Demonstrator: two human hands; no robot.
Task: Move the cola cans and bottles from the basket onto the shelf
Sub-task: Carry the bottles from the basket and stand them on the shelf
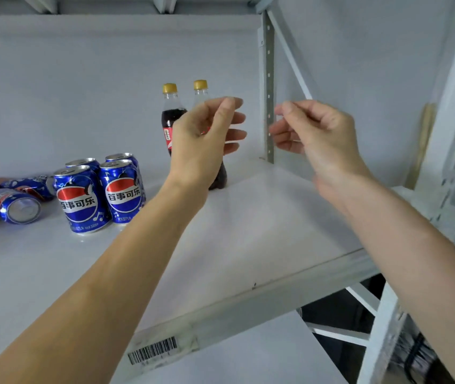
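2 hands hover over the shelf in my head view, the left hand and right hand both loosely curled, each grip holding nothing. I count 2 cola bottles upright at the back, 4 standing cans, and at least 2 toppled cans. Basket unseen; I judge another fetch comes next.

A white metal shelf carries four blue cola cans standing upright in a tight cluster. Left of them, more cans lie tipped on their sides. Farther back stand two yellow-capped cola bottles, close together. A barcode sticker marks the shelf's front edge.
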